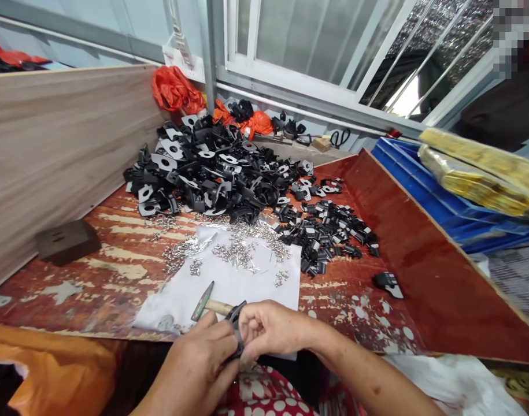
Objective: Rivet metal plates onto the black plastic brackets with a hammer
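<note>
My left hand point(203, 361) is closed around a black plastic part point(236, 321) at the table's front edge. From the right, my right hand point(268, 332) has its fingers curled against the same part; its fingertips partly hide it. Just beyond my hands, a small hammer point(206, 301) with a wooden handle lies on a white sheet point(247, 289). Small metal pins and rivets point(238, 251) are scattered over the sheet's far half. Behind them rises a large heap of black parts point(216, 167), with smaller black pieces point(329, 231) to its right.
A dark block point(68, 241) sits at the left. One black piece point(388, 284) lies alone at the right. Wooden boards wall the table point(134, 277) on both sides. Beyond the right board is a blue crate point(441, 202) with yellow packets. An orange bag point(51, 370) hangs front left.
</note>
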`<state>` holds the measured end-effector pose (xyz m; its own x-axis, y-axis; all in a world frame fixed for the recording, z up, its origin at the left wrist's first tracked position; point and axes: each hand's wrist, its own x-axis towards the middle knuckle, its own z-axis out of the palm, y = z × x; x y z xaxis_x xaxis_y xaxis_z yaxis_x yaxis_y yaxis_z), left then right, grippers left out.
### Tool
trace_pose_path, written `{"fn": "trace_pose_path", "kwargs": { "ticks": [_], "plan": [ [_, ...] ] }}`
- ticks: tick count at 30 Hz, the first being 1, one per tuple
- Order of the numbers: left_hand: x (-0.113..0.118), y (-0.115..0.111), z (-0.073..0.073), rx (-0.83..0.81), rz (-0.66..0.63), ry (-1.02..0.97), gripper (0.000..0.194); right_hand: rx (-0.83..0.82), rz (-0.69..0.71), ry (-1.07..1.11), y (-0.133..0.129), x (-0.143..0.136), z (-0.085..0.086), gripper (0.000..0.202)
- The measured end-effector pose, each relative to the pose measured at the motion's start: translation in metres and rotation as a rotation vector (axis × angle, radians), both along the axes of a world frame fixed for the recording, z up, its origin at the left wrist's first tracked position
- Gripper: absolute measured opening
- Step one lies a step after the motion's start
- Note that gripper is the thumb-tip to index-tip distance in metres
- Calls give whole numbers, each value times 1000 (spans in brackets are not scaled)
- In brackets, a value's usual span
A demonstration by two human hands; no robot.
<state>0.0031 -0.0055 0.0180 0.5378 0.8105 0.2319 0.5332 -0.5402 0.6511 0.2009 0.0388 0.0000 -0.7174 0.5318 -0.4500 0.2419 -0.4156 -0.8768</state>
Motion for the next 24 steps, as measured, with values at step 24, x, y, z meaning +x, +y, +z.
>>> {"fn": "trace_pose_path", "kwargs": {
  "ticks": [24],
  "plan": [
    [-22,0,-24,-962,590,-1052,32,1291,-76,-573,93,37,5,15]
  ]
}}
